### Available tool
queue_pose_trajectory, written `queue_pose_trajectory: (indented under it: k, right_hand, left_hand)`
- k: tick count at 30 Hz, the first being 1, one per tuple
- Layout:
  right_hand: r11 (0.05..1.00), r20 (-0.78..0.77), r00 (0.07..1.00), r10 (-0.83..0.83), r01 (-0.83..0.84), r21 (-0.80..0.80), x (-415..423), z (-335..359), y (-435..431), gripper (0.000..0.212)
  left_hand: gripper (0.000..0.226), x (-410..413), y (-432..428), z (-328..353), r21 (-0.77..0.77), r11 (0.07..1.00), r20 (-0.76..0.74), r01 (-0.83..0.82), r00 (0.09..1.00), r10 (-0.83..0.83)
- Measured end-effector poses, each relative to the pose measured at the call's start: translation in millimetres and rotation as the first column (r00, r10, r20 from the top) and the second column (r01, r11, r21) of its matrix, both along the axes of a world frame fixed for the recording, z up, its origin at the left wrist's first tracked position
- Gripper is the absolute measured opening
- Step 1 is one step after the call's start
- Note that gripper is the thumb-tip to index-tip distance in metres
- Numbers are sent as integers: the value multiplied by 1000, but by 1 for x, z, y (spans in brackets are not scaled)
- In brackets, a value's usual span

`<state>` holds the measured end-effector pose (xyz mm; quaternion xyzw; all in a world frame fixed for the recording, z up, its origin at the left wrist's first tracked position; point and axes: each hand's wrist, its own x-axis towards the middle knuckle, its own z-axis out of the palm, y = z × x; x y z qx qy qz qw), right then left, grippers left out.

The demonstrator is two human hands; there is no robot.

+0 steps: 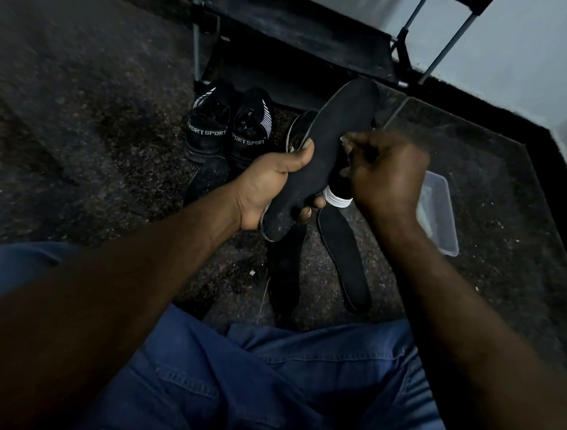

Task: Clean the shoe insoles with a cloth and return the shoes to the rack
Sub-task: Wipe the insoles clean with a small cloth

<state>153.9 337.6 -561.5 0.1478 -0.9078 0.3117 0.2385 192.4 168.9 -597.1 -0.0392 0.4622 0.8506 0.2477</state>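
Insole (pixel 327 145) gripped in left hand (pixel 270 188); right hand (pixel 388 174) curled at its edge, grasp unclear; rack (pixel 300 30) near.

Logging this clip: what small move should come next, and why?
Probably bring the right hand onto the insole and wipe along it: the left hand grips the insole, and the right hand sits curled beside its edge. What it holds is unclear.

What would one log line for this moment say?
left hand: grips insole | right hand: curled, blurred | shoes: floor, by rack
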Motion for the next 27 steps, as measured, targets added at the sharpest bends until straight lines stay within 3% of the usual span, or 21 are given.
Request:
queue_pose_trajectory:
  k: [7, 12, 14, 21, 24, 25, 27]
  right_hand:
    - [986, 12, 987, 157, -158, 62, 31, -28, -15, 21]
    - [996, 26, 997, -68, 69, -51, -1, -8, 5, 15]
    - [993, 46, 996, -80, 84, -83, -2, -3, 3, 14]
    - [981, 108, 976, 189, -185, -52, 45, -21, -24, 10]
    - [934, 271, 949, 160, -57, -353, 33, -6, -18, 5]
    - [915, 259, 961, 101, 13, -403, 25, -1, -15, 6]
    - [928, 187, 982, -32, 99, -359, 5, 2, -10, 7]
  left_hand:
    - [72, -1, -1, -12, -35, 999, -34, 6, 999, -8]
    - [76, -1, 3, -8, -83, 996, -38, 32, 999, -35]
    - [78, -2, 4, -9, -66, 997, -42, 48, 998, -50]
    - [86, -9, 2, -23, -93, 995, -2, -20, 1000, 20]
    - [91, -7, 2, -19, -85, 996, 10, -18, 1000, 19]
    - [90, -7, 4, -18, -80, 997, 4, 3, 1000, -3]
    - [88, -6, 6, -16, -75, 996, -5, 38, 999, -38]
